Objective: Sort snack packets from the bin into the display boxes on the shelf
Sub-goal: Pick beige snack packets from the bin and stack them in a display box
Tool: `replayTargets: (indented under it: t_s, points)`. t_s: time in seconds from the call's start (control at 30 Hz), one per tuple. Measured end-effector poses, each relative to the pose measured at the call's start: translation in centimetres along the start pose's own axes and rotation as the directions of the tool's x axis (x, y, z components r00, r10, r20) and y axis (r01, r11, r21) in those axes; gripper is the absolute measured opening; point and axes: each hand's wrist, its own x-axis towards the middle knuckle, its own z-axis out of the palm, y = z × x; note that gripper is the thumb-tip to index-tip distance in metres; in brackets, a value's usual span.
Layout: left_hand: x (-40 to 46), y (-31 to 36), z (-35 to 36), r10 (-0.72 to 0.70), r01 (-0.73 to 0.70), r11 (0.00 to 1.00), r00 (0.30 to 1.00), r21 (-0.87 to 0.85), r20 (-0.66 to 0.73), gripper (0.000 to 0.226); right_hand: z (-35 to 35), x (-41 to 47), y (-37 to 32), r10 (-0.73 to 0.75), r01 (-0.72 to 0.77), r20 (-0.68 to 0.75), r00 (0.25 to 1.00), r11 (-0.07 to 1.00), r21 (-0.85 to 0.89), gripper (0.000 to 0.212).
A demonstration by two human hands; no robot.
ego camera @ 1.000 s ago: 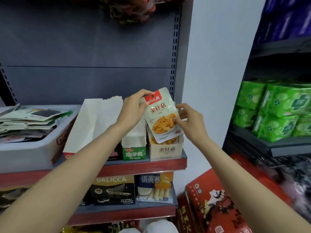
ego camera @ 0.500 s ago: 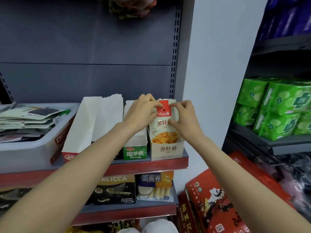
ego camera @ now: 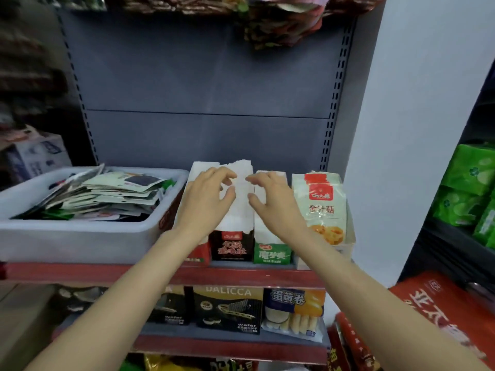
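Observation:
A pale bin (ego camera: 80, 242) full of flat snack packets (ego camera: 107, 191) sits on the shelf at the left. To its right stand display boxes: a red-fronted one (ego camera: 199, 254), a black-fronted one (ego camera: 232, 246), a green-fronted one (ego camera: 272, 253) and a cream one at the far right. The orange-and-white packet (ego camera: 322, 207) stands upright in that rightmost box. My left hand (ego camera: 206, 202) and my right hand (ego camera: 270, 199) hover in front of the middle boxes with fingers loosely bent, holding nothing.
The red shelf edge (ego camera: 227, 274) runs below the boxes. A lower shelf holds black wafer boxes (ego camera: 227, 309) and an egg-roll pack (ego camera: 293, 314). Green packs (ego camera: 466, 188) fill the rack at right; red cartons (ego camera: 442, 317) lie below. A white wall panel (ego camera: 401, 129) borders the shelf.
Both hands let go of the orange-and-white packet, which now stands in the rightmost box. They have moved left, in front of the middle boxes. The view has shifted left.

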Motion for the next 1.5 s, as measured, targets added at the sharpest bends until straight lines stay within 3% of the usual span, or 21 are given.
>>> replayTargets:
  t_s: [0.17, 0.3, 0.4, 0.5, 0.57, 0.63, 0.83, 0.9, 0.97, 1.03, 1.2, 1.27, 1.5]
  points:
    - [0.3, -7.4, -6.8, -0.187, 0.195, 0.978, 0.977, 0.071, -0.098, 0.019, 6.2, 3.6, -6.2, -0.061, 0.053, 0.057, 0.996, 0.989, 0.135, 0.034]
    - [0.8, -13.7, -11.5, -0.337, 0.351, 0.904, 0.936, 0.245, -0.099, 0.035, 10.9, 7.2, -10.5, -0.067, 0.038, 0.171, 0.983, 0.985, 0.167, 0.043]
    - [1.2, -16.6, -13.9, -0.483, 0.457, 0.835, 0.875, 0.306, 0.011, 0.059, 13.5, 9.7, -12.3, -0.017, -0.038, 0.322, 0.947, 0.986, 0.164, 0.064]
    - [1.2, -18.6, -15.2, -0.542, 0.47, 0.823, 0.817, 0.319, 0.194, 0.077, 15.4, 11.5, -13.0, -0.006, -0.053, 0.457, 0.889, 0.992, 0.117, 0.082]
    - [0.9, -19.6, -15.4, -0.571, 0.491, 0.817, 0.764, 0.302, 0.3, 0.078, 16.3, 12.1, -13.1, 0.029, -0.084, 0.514, 0.857, 0.993, 0.085, 0.076]
    - [0.6, -20.1, -15.3, -0.588, 0.528, 0.809, 0.728, 0.26, 0.352, 0.076, 16.8, 12.2, -13.3, 0.026, -0.034, 0.509, 0.86, 0.999, 0.006, 0.056]
    - [-0.3, -19.4, -15.7, -0.496, 0.485, 0.867, 0.816, 0.116, 0.295, 0.051, 16.2, 11.3, -14.2, -0.14, 0.188, 0.454, 0.88, 0.98, -0.062, 0.03]
    - [-0.7, -19.3, -15.8, -0.469, 0.465, 0.882, 0.85, 0.08, 0.24, 0.044, 15.5, 11.0, -14.2, -0.179, 0.184, 0.448, 0.876, 0.982, 0.033, 0.023]
    - [-1.0, -19.3, -15.7, -0.428, 0.422, 0.903, 0.881, 0.077, 0.2, 0.037, 14.6, 10.5, -14.1, -0.193, 0.143, 0.384, 0.903, 0.978, 0.153, 0.031]
    - [-1.1, -19.4, -15.5, -0.366, 0.365, 0.93, 0.913, 0.041, 0.183, 0.03, 14.0, 9.8, -13.8, -0.185, 0.089, 0.304, 0.934, 0.949, 0.303, 0.024]
    - [-1.3, -17.3, -15.5, -0.287, 0.29, 0.957, 0.955, -0.032, 0.073, 0.007, 13.4, 8.1, -12.9, 0.047, -0.166, 0.194, 0.98, 0.725, 0.668, 0.017]
    - [-1.1, -16.1, -15.5, -0.25, 0.252, 0.967, 0.967, -0.038, 0.046, 0.011, 12.6, 7.6, -12.6, 0.15, -0.23, 0.175, 0.973, 0.607, 0.761, 0.016]
    - [0.6, -10.6, -14.3, -0.027, 0.024, 0.996, 0.999, 0.085, 0.039, 0.017, 8.5, 5.6, -10.8, 0.284, -0.375, 0.276, 0.918, 0.401, 0.836, 0.004]
